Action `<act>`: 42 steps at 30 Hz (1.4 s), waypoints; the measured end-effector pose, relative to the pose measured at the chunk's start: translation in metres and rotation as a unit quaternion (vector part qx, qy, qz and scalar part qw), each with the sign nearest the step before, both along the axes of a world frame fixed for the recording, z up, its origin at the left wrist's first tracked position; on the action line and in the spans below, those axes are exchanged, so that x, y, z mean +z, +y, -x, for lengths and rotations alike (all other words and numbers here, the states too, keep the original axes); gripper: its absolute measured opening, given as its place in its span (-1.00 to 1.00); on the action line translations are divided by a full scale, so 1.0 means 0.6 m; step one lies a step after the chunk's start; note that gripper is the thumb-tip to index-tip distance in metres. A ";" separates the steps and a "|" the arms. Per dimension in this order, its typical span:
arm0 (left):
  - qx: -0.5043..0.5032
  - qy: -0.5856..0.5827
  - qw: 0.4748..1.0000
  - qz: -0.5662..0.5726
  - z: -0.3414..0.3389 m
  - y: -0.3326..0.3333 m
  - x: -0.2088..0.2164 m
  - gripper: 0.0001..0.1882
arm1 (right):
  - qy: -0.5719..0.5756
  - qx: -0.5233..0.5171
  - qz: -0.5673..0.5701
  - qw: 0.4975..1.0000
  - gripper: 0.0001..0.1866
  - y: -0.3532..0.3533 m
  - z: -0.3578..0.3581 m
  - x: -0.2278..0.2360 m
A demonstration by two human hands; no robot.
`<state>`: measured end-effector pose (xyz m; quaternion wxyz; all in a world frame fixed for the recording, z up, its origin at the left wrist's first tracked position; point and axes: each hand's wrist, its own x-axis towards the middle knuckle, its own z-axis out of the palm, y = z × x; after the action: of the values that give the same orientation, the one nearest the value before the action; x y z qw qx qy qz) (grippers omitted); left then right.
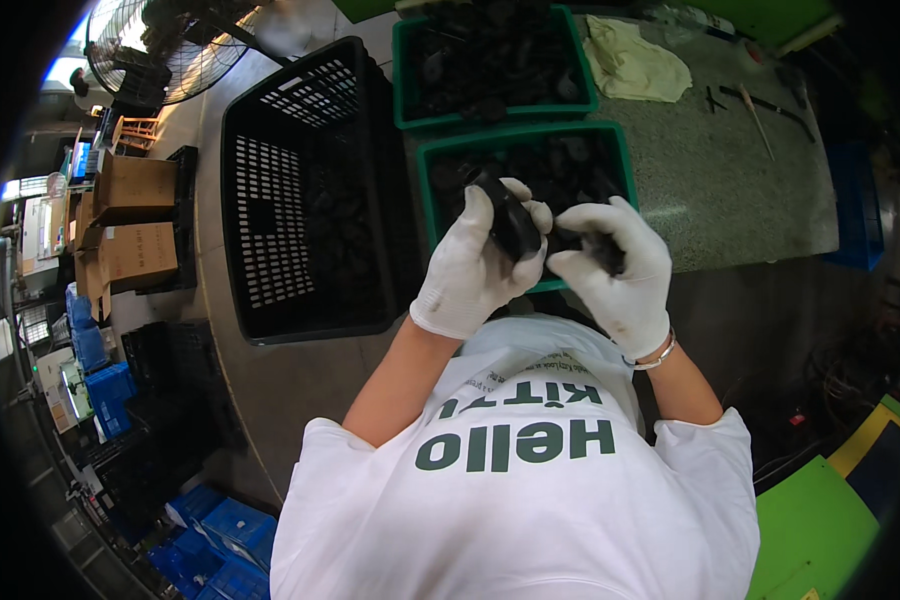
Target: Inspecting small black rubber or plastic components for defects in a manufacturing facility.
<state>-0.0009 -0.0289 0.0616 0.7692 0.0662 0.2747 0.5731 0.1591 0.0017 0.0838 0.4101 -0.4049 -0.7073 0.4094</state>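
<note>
My left hand point(478, 262), in a white glove, is closed round a smooth black tube-like part point(511, 224), which tilts with its upper end towards the left. Close beside it on the right, my gloved right hand point(630, 262) has its fingers and thumb curled inward. A dark shape shows between them, too dim to name. Both hands are over the near edge of a green bin point(624, 160) with many dark parts in it. A second green bin point(588, 85), just beyond, also holds a heap of dark parts.
To the left stands a tall black slotted crate point(270, 215) with dark parts low inside. The grey worktop point(730, 200) carries a pale cloth point(635, 60) and thin tools point(758, 122). Cardboard boxes point(135, 250) and a caged fan point(160, 50) are farther left.
</note>
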 end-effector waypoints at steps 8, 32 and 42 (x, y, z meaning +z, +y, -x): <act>-0.117 0.201 0.971 -0.051 0.012 -0.010 0.030 -0.46 | 0.063 0.002 0.335 0.940 -0.83 0.028 0.000 -0.015; 0.153 0.223 0.963 -0.012 0.025 0.001 0.013 -0.81 | -0.075 0.144 0.101 0.981 -0.89 0.001 0.047 0.001; 0.219 0.354 0.903 -0.105 0.013 -0.015 0.009 -0.79 | 0.143 0.104 0.402 0.899 -0.82 0.003 0.075 -0.006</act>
<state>-0.0089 -0.0377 0.0670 0.4651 0.2836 0.4747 0.6913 0.1139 0.0033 0.0804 0.2641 -0.3971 -0.4543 0.7524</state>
